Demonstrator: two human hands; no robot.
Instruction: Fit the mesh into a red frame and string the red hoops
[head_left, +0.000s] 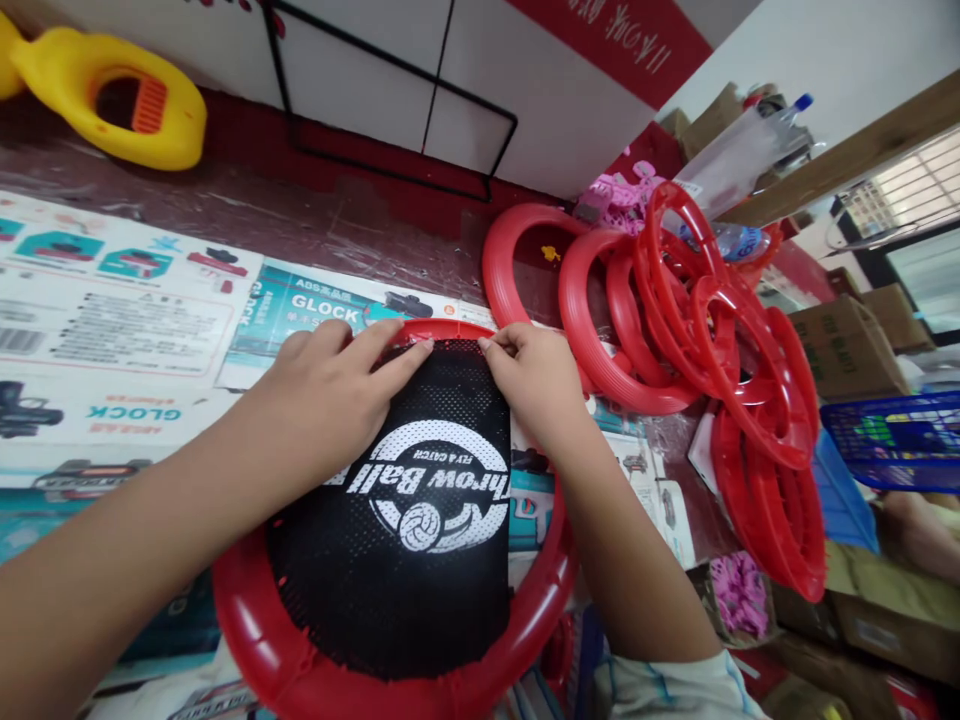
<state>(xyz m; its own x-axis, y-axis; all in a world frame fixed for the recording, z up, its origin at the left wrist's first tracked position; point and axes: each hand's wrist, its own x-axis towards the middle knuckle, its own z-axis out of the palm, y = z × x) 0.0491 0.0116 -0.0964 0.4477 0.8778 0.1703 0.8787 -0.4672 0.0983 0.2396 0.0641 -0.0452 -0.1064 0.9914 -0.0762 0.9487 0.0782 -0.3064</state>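
Note:
A red plastic ring (pixel 285 655) lies on the table in front of me with a black mesh net (pixel 420 590) printed "Throw Ball" in white laid across it. My left hand (pixel 330 390) rests on the net's upper left, fingers stretched toward the ring's far edge. My right hand (pixel 529 375) is closed in a pinch on the net's top edge at the ring's far rim.
Several more red rings (pixel 675 310) are piled to the right. Printed toy cartons (pixel 112 310) lie flat under the work. A yellow plastic toy (pixel 112 95) sits at the far left, a blue basket (pixel 900 440) and cardboard boxes (pixel 847 345) at right, pink parts (pixel 739 595) in a small box.

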